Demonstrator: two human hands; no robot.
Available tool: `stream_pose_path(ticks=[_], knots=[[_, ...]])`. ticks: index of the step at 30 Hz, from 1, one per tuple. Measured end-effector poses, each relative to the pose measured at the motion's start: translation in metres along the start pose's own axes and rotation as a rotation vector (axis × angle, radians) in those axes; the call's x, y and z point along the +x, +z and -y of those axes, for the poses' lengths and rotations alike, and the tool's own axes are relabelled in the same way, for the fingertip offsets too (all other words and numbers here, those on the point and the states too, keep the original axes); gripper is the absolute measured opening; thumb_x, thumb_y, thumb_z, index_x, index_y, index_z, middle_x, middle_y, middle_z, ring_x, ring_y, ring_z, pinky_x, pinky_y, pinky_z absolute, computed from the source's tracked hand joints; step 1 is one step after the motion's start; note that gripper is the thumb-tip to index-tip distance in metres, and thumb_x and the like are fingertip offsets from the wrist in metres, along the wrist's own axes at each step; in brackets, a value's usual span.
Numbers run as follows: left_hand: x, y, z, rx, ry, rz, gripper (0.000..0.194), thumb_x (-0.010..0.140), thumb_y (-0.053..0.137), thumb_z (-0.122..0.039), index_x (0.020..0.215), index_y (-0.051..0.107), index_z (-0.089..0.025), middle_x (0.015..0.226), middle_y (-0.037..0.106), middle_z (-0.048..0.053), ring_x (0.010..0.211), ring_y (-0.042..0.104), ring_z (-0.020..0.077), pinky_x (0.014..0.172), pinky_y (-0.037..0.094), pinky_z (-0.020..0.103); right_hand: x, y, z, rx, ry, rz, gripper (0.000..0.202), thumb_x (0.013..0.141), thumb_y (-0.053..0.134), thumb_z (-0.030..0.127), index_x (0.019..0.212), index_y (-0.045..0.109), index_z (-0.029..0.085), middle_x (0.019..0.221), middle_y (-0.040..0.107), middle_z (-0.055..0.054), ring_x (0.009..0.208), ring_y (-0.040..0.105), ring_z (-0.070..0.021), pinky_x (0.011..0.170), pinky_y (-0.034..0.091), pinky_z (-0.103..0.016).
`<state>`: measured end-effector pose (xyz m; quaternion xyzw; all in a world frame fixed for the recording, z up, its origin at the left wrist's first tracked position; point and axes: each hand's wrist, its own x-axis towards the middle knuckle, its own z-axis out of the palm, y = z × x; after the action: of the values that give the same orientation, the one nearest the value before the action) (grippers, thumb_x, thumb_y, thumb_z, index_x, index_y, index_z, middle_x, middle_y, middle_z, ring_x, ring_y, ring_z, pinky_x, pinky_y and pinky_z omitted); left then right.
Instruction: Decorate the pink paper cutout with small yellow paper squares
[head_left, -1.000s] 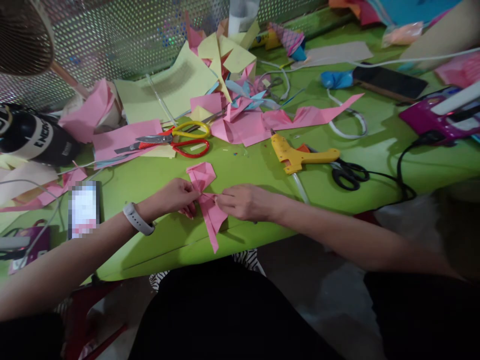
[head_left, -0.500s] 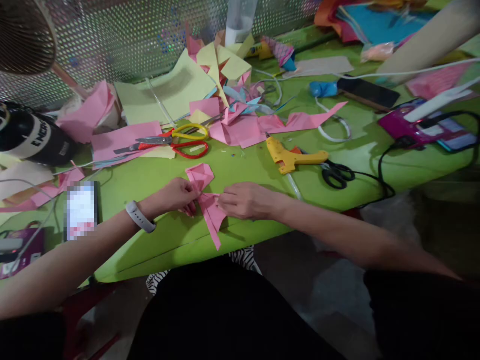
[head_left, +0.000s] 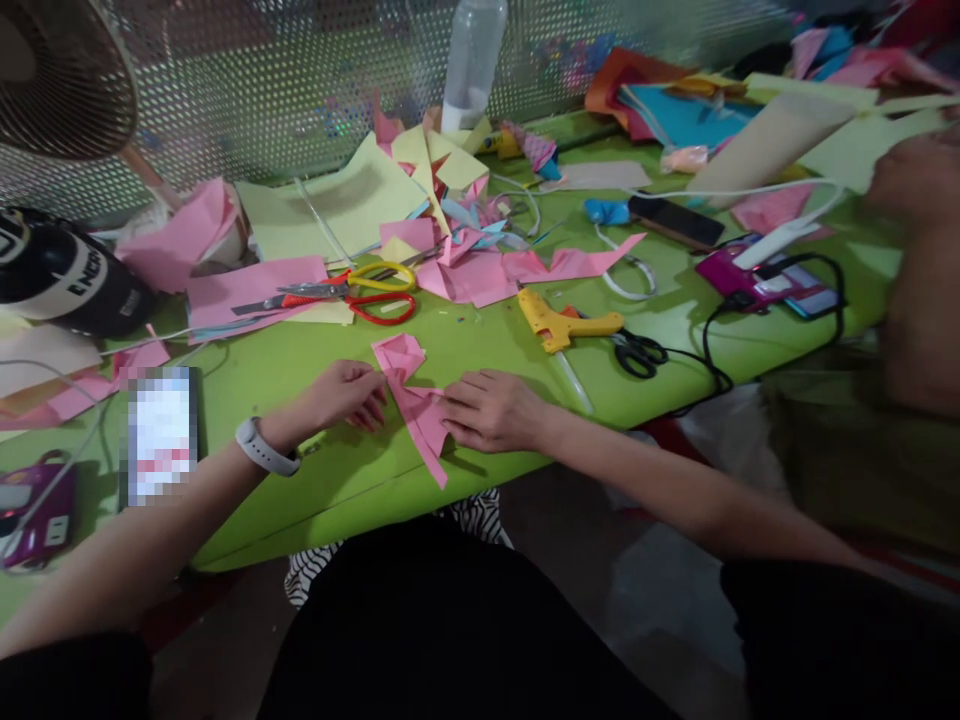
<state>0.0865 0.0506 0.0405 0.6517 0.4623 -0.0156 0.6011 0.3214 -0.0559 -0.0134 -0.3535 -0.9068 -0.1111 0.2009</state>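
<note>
Pink paper [head_left: 424,418] lies on green worktop [head_left: 337,468], btwn both hands. R hand [head_left: 495,410]: grip is narrow, holding right edge of paper. L hand [head_left: 341,393]: grip is loose, rather wide, beside paper; contact cannot tell. Glue gun [head_left: 551,325] and scissors [head_left: 343,285] lie nearby.

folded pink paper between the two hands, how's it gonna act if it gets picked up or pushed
The folded pink paper looks thin, so it is probably light and would slide easily. Its narrow lower tip may flop or bend, while the creased top might be slightly stiffer.
</note>
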Motion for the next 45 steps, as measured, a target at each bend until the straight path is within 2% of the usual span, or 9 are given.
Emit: stream_pose_path(ticks=[7, 13, 16, 20, 23, 27, 31, 38, 45], knots=[[-0.032, -0.026, 0.021, 0.209, 0.224, -0.254, 0.035, 0.090, 0.057, -0.050, 0.084, 0.062, -0.016, 0.077, 0.072, 0.006, 0.066, 0.068, 0.0169, 0.060, 0.054, 0.029, 0.036, 0.010, 0.031, 0.300, 0.069, -0.128, 0.029, 0.097, 0.051, 0.024, 0.116, 0.070, 0.012, 0.107, 0.074, -0.011, 0.093, 0.066, -0.0194, 0.078, 0.058, -0.035], [-0.077, -0.019, 0.031, 0.738, 0.445, -0.542, 0.057, 0.085, 0.058, -0.068, 0.111, 0.066, -0.017, 0.112, 0.069, 0.012, 0.096, 0.068, 0.0262, 0.084, 0.055, 0.040, 0.077, 0.005, -0.004, 0.361, 0.336, -0.202, 0.030, 0.099, 0.050, 0.024, 0.120, 0.070, 0.017, 0.112, 0.072, -0.010, 0.103, 0.066, -0.0215, 0.089, 0.057, -0.042], [-0.091, -0.013, 0.041, 0.848, 0.558, -0.708, 0.073, 0.085, 0.060, -0.067, 0.137, 0.052, -0.016, 0.135, 0.059, 0.017, 0.123, 0.058, 0.0338, 0.102, 0.049, 0.049, 0.094, 0.016, -0.027, 0.315, 0.503, -0.165, 0.028, 0.095, 0.057, 0.028, 0.117, 0.072, 0.019, 0.107, 0.071, -0.009, 0.099, 0.065, -0.0235, 0.085, 0.057, -0.044], [-0.103, -0.015, 0.062, 0.827, 0.470, -0.932, 0.095, 0.087, 0.061, -0.061, 0.156, 0.018, -0.013, 0.148, 0.045, 0.024, 0.135, 0.047, 0.0391, 0.105, 0.046, 0.055, 0.095, 0.032, -0.029, 0.348, 0.602, -0.011, 0.029, 0.092, 0.064, 0.034, 0.116, 0.073, 0.022, 0.109, 0.069, -0.009, 0.096, 0.065, -0.0245, 0.074, 0.058, -0.041], [-0.104, -0.020, 0.078, 0.723, 0.320, -0.889, 0.097, 0.088, 0.060, -0.059, 0.156, 0.014, -0.009, 0.127, 0.062, 0.024, 0.110, 0.065, 0.0348, 0.085, 0.057, 0.048, 0.087, 0.035, -0.017, 0.368, 0.578, 0.039, 0.024, 0.096, 0.058, 0.032, 0.109, 0.075, 0.023, 0.098, 0.072, -0.007, 0.083, 0.065, -0.0209, 0.067, 0.055, -0.037], [-0.095, -0.028, 0.085, 0.508, 0.210, -0.644, 0.080, 0.090, 0.058, -0.050, 0.152, 0.025, -0.011, 0.091, 0.073, 0.009, 0.072, 0.070, 0.0220, 0.064, 0.056, 0.034, 0.081, 0.029, -0.009, 0.397, 0.529, -0.044, 0.020, 0.094, 0.057, 0.026, 0.096, 0.076, 0.018, 0.090, 0.073, -0.008, 0.075, 0.065, -0.0182, 0.066, 0.052, -0.034], [-0.083, -0.038, 0.081, 0.481, 0.257, -0.695, 0.069, 0.091, 0.057, -0.039, 0.150, 0.032, -0.013, 0.093, 0.073, 0.008, 0.073, 0.070, 0.0201, 0.062, 0.052, 0.030, 0.082, 0.026, -0.021, 0.412, 0.656, -0.115, 0.016, 0.092, 0.058, 0.026, 0.091, 0.072, 0.018, 0.087, 0.071, -0.007, 0.071, 0.063, -0.0173, 0.060, 0.049, -0.031], [-0.068, -0.053, 0.069, 0.629, 0.252, -0.785, 0.068, 0.091, 0.055, -0.032, 0.152, 0.030, -0.011, 0.097, 0.075, 0.011, 0.064, 0.066, 0.0175, 0.056, 0.047, 0.029, 0.079, 0.036, -0.030, 0.564, 0.677, -0.009, 0.016, 0.092, 0.060, 0.026, 0.098, 0.072, 0.018, 0.093, 0.070, -0.007, 0.072, 0.061, -0.0157, 0.062, 0.048, -0.030], [-0.052, -0.037, 0.064, 0.635, 0.353, -0.744, 0.058, 0.095, 0.054, -0.036, 0.145, 0.039, -0.013, 0.108, 0.076, 0.011, 0.088, 0.072, 0.0226, 0.067, 0.053, 0.032, 0.076, 0.042, -0.024, 0.563, 0.630, 0.049, 0.017, 0.094, 0.062, 0.030, 0.099, 0.073, 0.018, 0.092, 0.068, -0.006, 0.071, 0.060, -0.0151, 0.062, 0.047, -0.030]])
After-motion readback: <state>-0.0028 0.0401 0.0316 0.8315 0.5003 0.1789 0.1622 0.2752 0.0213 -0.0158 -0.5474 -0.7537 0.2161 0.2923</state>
